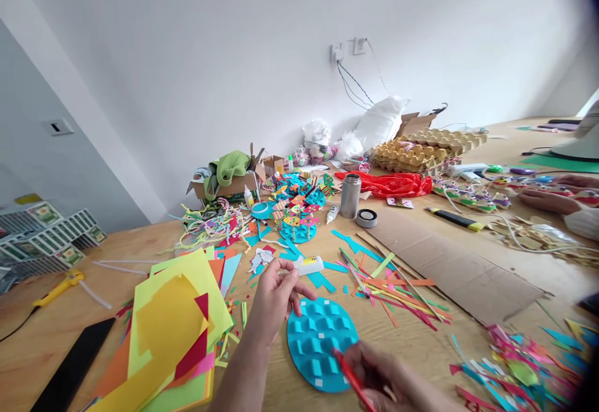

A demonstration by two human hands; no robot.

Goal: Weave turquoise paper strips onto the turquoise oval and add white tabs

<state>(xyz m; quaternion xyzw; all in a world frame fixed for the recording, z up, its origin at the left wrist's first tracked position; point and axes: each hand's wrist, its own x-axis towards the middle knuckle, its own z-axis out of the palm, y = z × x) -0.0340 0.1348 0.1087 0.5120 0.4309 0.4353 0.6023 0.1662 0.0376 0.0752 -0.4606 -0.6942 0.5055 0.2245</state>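
A blue oval paper disc (pixel 305 353) lies on the table in front of me, with rows of raised blue paper loops and several small white squares on it. My left hand (pixel 279 290) hovers at the disc's upper left edge, thumb and forefinger pinched together; whatever they hold, if anything, is too small to make out. In my right hand (pixel 379 374) is a slim red pen-like tool (pixel 353 377), its tip over the lower right of the disc. Just beyond my left fingers lies a white glue bottle (pixel 309 266).
Coloured paper sheets (pixel 168 312) are stacked at left, beside a yellow glue gun (pixel 60 288). Paper strips (pixel 397 287) and flat cardboard (pixel 449 262) lie at right. Farther back stand a steel flask (pixel 350 196), paper fish decorations (pixel 299 212) and egg trays (pixel 421 150). Another person's hand (pixel 547 203) rests far right.
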